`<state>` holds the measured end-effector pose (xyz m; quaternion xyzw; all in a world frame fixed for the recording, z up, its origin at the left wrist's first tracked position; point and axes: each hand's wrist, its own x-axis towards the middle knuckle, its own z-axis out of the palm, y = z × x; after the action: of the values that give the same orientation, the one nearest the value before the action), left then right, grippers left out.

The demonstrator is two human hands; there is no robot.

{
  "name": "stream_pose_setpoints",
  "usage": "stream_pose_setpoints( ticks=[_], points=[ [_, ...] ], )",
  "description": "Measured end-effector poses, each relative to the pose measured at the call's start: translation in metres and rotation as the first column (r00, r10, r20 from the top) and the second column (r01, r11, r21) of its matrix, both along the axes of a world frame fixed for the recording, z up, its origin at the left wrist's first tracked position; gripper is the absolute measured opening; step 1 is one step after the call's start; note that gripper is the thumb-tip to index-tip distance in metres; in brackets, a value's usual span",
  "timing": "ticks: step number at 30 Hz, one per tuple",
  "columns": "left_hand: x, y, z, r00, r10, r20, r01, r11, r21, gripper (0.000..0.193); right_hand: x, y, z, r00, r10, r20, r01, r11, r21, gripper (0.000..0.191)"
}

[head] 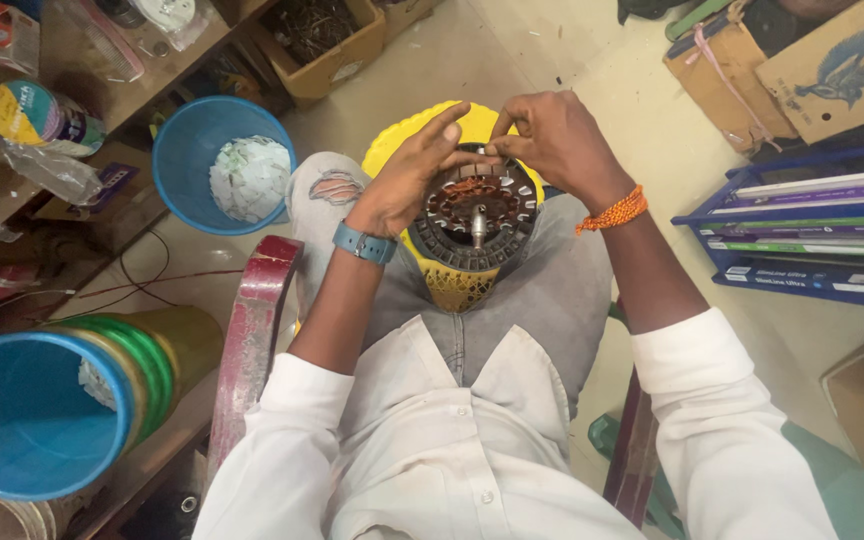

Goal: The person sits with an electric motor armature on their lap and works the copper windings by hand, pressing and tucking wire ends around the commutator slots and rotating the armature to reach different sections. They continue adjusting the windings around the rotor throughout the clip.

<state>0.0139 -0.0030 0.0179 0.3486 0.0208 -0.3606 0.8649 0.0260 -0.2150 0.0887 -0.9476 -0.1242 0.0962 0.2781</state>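
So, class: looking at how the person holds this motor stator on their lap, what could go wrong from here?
1. The motor stator rests on the lap over a yellow stool, not clamped; it could slip and fall.
2. The left hand and right hand pinch at the top rim, so fine copper windings might get nicked or fingers scratched.
3. The upright shaft could catch a hand.

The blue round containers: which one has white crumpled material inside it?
The blue basket on the floor by the person's knee holds white scraps. The blue tub lying on its side at lower left shows a bare inside.
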Motion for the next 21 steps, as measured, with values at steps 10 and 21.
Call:
stream_pose_setpoints(
  ticks=[10, 21],
  points=[
    [0.012, 0.002, -0.027, 0.957, -0.139, 0.256, 0.156, 0.987, -0.047, 0.047, -0.039, 0.024, 0.023, 0.992, -0.065, 0.108, 0.057, 0.996, 0.074, 0.015],
    [0.016, 0.007, -0.020, 0.867, -0.186, 0.463, 0.167, 0.982, 0.083, 0.017, -0.102, 0.051, -0.001, 0.911, -0.280, 0.303, 0.236, 0.956, 0.174, 0.018]
  ],
)
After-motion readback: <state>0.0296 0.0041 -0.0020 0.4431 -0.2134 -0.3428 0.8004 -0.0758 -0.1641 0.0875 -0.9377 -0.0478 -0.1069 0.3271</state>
